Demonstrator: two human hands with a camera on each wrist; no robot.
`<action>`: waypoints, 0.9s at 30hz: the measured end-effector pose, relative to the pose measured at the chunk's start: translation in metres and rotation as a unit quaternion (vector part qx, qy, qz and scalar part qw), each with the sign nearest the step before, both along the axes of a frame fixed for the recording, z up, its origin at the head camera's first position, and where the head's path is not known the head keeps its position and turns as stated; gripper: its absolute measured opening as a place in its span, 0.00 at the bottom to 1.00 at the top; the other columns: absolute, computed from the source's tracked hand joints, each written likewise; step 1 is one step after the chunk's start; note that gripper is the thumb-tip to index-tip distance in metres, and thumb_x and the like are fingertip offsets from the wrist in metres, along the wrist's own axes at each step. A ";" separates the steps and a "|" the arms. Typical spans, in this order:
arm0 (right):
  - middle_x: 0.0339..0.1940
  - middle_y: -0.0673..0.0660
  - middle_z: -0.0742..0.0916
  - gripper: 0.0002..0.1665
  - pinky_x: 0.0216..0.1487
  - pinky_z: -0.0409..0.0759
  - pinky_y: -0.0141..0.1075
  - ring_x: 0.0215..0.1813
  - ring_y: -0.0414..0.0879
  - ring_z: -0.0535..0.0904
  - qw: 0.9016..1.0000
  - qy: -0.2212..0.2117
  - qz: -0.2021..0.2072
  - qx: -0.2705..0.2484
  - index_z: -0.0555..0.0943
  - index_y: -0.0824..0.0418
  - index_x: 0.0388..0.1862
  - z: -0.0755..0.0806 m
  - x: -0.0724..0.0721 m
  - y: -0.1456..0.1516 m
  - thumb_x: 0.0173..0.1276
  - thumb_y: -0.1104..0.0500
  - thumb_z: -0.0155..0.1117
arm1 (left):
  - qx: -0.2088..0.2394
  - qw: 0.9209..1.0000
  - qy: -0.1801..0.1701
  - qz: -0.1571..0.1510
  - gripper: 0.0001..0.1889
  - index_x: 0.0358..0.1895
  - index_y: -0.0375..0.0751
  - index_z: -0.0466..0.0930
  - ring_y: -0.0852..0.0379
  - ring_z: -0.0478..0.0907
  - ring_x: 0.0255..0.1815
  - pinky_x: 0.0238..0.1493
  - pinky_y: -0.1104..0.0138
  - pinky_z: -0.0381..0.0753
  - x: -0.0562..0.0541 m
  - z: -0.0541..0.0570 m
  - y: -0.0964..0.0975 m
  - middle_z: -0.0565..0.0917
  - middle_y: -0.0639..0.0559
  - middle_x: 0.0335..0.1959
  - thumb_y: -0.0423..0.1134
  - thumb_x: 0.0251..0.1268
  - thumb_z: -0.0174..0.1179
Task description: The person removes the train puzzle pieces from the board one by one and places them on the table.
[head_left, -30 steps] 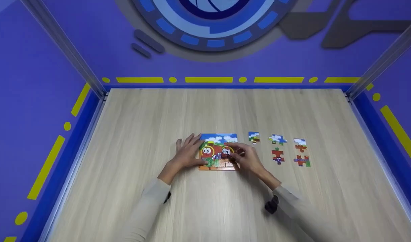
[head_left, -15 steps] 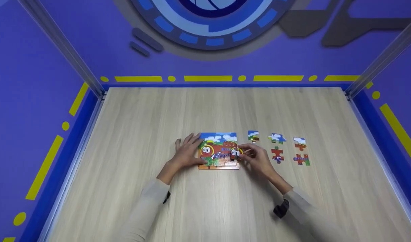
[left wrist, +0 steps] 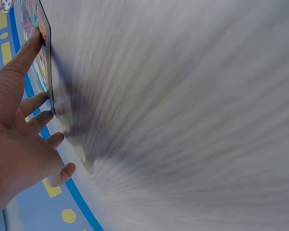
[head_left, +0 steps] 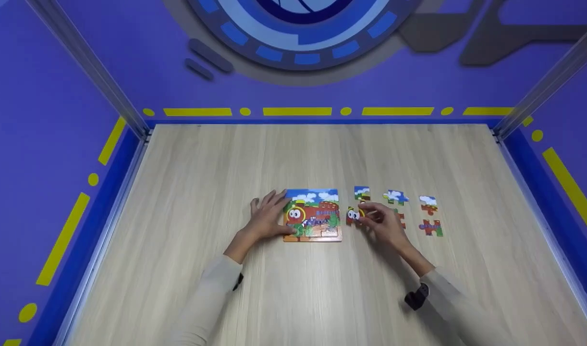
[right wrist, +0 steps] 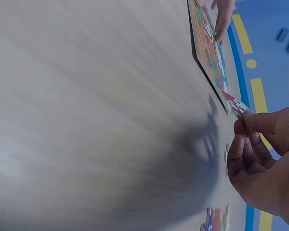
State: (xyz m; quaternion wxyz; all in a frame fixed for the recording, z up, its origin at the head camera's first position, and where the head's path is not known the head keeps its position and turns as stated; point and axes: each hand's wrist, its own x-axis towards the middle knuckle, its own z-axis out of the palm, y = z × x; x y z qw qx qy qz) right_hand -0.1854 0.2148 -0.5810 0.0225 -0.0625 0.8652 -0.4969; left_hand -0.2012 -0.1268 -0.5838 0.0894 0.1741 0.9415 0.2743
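Observation:
In the head view a puzzle board (head_left: 315,214) shows a red train with eyes under a blue sky. My left hand (head_left: 267,216) is spread along its left side. The left wrist view has the thumb (left wrist: 26,53) stretched onto the board's face and some fingertips at its edge. Between thumb and fingers my right hand (head_left: 385,223) pinches a puzzle piece (head_left: 352,215) with two cartoon eyes, just right of the board. That piece (right wrist: 237,104) tilts above the table in the right wrist view.
Loose puzzle pieces lie right of the board: a sky piece (head_left: 362,192), a cloud piece (head_left: 396,196), a cloud-and-red piece (head_left: 428,204) and a red one (head_left: 431,228). Another red piece is partly behind my right hand. Blue walls (head_left: 293,96) border the wooden table (head_left: 226,158).
My right hand has carried the eyed piece rightward from over the board to beside it, uncovering the board's right part. The left hand stays at the board's left side.

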 end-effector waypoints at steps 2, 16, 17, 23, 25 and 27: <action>0.53 0.63 0.88 0.20 0.46 0.78 0.23 0.47 0.47 0.84 1.000 0.007 -0.002 0.007 0.84 0.64 0.57 -0.002 0.000 0.004 0.67 0.69 0.70 | 0.000 1.000 0.000 -0.001 0.47 0.75 0.41 0.68 0.35 0.51 0.83 0.73 0.28 0.44 0.000 0.000 0.000 0.61 0.42 0.82 0.58 0.54 0.75; 0.48 0.60 0.89 0.17 0.45 0.76 0.27 0.45 0.49 0.83 0.992 0.060 -0.009 0.109 0.86 0.62 0.56 -0.009 -0.006 0.018 0.69 0.68 0.68 | 0.006 1.000 -0.002 -0.002 0.47 0.75 0.41 0.68 0.35 0.51 0.83 0.74 0.29 0.43 0.001 0.000 0.000 0.60 0.43 0.82 0.57 0.54 0.76; 0.48 0.60 0.89 0.17 0.46 0.76 0.30 0.45 0.49 0.82 0.991 0.061 -0.009 0.118 0.86 0.62 0.56 -0.010 -0.006 0.018 0.69 0.67 0.68 | 0.007 1.000 -0.003 -0.002 0.47 0.75 0.41 0.68 0.35 0.50 0.83 0.74 0.29 0.43 0.001 0.000 0.000 0.60 0.43 0.82 0.56 0.54 0.76; 0.47 0.61 0.87 0.16 0.51 0.73 0.45 0.50 0.53 0.79 0.988 0.075 -0.010 0.136 0.86 0.64 0.55 -0.014 -0.007 0.018 0.70 0.66 0.68 | 0.005 1.000 -0.010 -0.003 0.47 0.76 0.41 0.67 0.36 0.49 0.84 0.75 0.30 0.42 -0.001 0.002 0.000 0.59 0.43 0.83 0.55 0.55 0.76; 0.47 0.60 0.87 0.15 0.51 0.73 0.46 0.50 0.53 0.79 0.988 0.076 -0.009 0.136 0.86 0.64 0.55 -0.014 -0.006 0.017 0.71 0.65 0.67 | 0.001 1.000 -0.012 -0.003 0.47 0.76 0.41 0.67 0.36 0.49 0.84 0.75 0.31 0.42 -0.001 0.003 0.001 0.59 0.43 0.83 0.55 0.55 0.75; 0.46 0.60 0.87 0.14 0.51 0.74 0.45 0.49 0.51 0.79 0.987 0.079 -0.006 0.137 0.87 0.64 0.54 -0.012 -0.005 0.015 0.71 0.64 0.67 | -0.007 1.000 -0.014 -0.002 0.47 0.76 0.40 0.68 0.36 0.49 0.83 0.75 0.31 0.43 -0.002 0.005 0.002 0.59 0.43 0.82 0.56 0.55 0.75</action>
